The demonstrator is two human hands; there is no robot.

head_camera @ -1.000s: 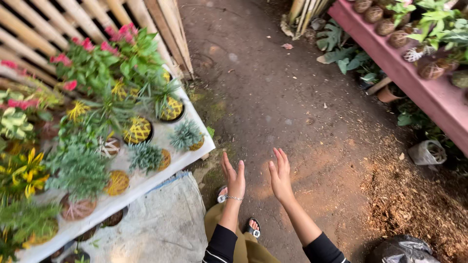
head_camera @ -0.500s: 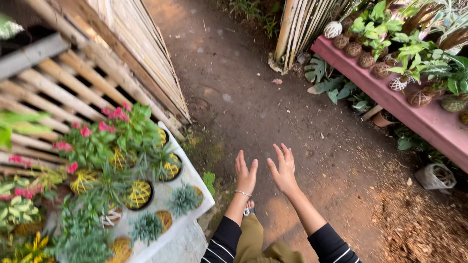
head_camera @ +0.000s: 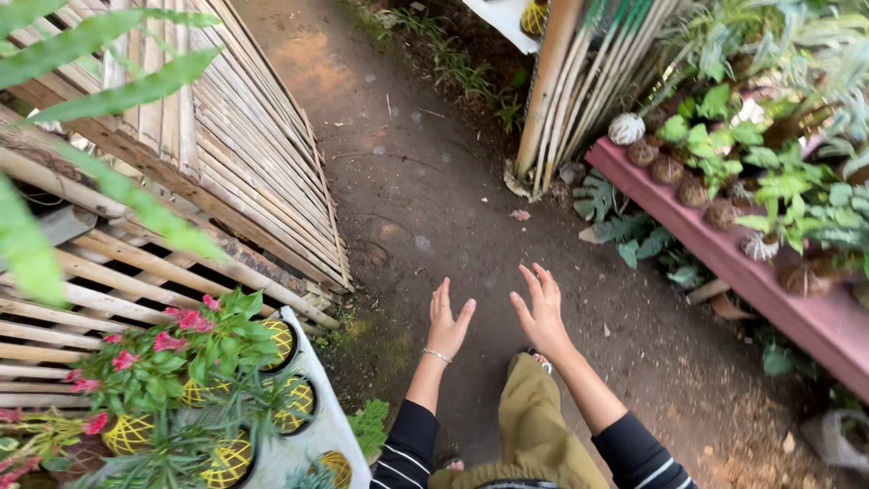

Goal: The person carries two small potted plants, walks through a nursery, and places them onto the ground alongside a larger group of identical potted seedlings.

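Note:
My left hand (head_camera: 447,321) and my right hand (head_camera: 541,308) are raised in front of me over a dirt path (head_camera: 434,190), palms facing each other, fingers spread, holding nothing. A thin bracelet circles my left wrist. Both arms wear dark sleeves with white stripes. Below the hands I see my olive trouser leg (head_camera: 534,426) and a sandalled foot. Nearest on the left is a white planter shelf (head_camera: 312,435) with yellow woven pots and red-flowered plants (head_camera: 186,349).
A slatted bamboo fence (head_camera: 217,154) runs along the left of the path. Bamboo poles (head_camera: 570,81) lean at the upper right. A pink-red bench (head_camera: 769,290) on the right carries small round potted plants and leafy greens. Green leaves (head_camera: 90,54) hang at the top left.
The view has tilted up and forward along the path; the flower shelf slid to the lower left. My hands stay raised, open and apart, a little higher in view.

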